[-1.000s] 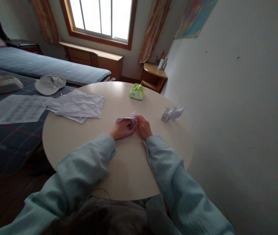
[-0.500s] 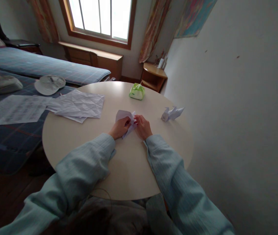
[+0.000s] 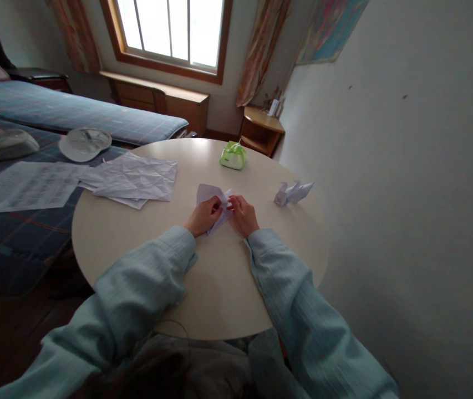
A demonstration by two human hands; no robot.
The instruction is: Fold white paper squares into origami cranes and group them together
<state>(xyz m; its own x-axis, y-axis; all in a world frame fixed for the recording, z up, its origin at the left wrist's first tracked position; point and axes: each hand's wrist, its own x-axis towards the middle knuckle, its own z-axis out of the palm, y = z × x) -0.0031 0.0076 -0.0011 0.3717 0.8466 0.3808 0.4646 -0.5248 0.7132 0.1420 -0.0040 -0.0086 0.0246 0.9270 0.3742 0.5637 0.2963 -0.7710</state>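
A partly folded sheet of white paper is between my hands over the middle of the round table. My left hand grips it from the left with fingers curled in. From the right, my right hand pinches the paper's right edge between thumb and fingers. Part of the folds is hidden behind my fingers, and a pointed corner shows below the left hand. Off to the right on the table stands a folded paper figure, shaped like a bird with a long pointed end.
Crumpled, creased sheets lie at the table's left edge, beside printed pages on the bed. A green tissue pack sits at the far edge. A white cap rests on the bed. The wall runs close along the right.
Both hands stay in nearly the same place. The upper left flap of the paper stands slightly higher, and the right fingers have shifted a little.
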